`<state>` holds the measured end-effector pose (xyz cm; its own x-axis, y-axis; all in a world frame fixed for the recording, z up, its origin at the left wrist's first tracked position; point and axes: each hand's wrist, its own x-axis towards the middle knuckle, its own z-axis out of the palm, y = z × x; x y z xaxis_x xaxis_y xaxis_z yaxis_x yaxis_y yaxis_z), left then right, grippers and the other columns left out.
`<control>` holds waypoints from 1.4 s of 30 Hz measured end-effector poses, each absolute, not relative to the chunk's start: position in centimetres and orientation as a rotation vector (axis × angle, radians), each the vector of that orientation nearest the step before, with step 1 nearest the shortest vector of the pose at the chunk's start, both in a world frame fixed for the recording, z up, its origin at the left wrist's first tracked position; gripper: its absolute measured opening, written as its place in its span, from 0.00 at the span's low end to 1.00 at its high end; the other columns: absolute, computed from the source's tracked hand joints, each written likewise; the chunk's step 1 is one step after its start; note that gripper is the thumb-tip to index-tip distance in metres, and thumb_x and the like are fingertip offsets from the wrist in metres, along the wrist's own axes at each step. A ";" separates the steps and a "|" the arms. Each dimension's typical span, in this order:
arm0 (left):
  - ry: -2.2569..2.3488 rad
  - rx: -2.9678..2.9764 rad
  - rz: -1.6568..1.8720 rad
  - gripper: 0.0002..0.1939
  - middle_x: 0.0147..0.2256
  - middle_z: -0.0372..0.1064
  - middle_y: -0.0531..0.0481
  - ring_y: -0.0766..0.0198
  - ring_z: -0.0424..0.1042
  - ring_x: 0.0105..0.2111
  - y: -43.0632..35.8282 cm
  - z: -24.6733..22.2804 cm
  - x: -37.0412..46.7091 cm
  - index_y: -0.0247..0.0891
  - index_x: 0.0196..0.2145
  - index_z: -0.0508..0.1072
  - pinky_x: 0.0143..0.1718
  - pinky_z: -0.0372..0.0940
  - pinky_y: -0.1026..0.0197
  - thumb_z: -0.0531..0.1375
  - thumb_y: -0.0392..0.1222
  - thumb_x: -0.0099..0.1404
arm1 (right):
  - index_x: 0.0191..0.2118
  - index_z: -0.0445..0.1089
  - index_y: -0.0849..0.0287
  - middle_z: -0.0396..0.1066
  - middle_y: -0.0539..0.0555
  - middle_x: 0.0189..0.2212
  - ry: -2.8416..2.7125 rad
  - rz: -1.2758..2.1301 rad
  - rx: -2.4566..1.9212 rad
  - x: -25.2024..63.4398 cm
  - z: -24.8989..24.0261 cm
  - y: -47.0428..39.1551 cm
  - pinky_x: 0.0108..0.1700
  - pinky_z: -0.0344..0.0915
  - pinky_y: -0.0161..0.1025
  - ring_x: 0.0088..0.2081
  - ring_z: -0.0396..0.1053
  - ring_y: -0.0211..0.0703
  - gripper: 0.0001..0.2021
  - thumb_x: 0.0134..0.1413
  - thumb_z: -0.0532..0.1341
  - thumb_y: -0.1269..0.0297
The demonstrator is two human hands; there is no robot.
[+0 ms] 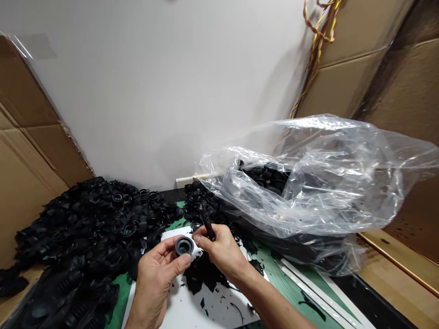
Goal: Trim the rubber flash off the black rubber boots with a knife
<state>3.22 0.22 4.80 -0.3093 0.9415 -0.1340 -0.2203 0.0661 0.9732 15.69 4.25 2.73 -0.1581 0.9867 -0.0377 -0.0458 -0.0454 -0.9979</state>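
Observation:
My left hand (151,278) is closed around a round black rubber part (184,246), thumb at its lower edge and fingers behind. The ringed opening of the part faces up toward me. Just right of it, my right hand (224,253) grips a slim black pen-like tool (206,221) that slants up and away; its kind is unclear. The right thumb and index finger come close to the part's rim. Beneath both hands lies a white board (181,306), with torn black rubber scraps (204,276) scattered over it.
A large heap of black ribbed rubber parts (96,224) spreads to the left. At right stands a clear plastic bag (325,192) with similar parts inside. White strips (317,292) cross the green mat (290,274). Cardboard (30,151) flanks the wall; twisted wires (318,45) hang right.

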 end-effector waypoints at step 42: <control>1.344 0.944 1.193 0.22 0.27 0.78 0.47 0.60 0.75 0.27 1.0 2.8 1.8 0.33 0.34 0.77 0.27 0.69 0.64 0.71 0.35 0.36 | 0.20 0.60 0.60 0.56 0.45 0.18 -1.687 0.877 -1.263 16.9 2.7 5.0 0.23 0.49 0.31 0.21 0.53 0.33 0.08 0.47 0.54 0.71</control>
<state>1.79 1.02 2.80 -0.1311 0.9712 -0.1989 -0.0820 0.1893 0.9785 16.87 4.96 2.65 -0.1469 0.9669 0.2085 0.3849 0.2501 -0.8884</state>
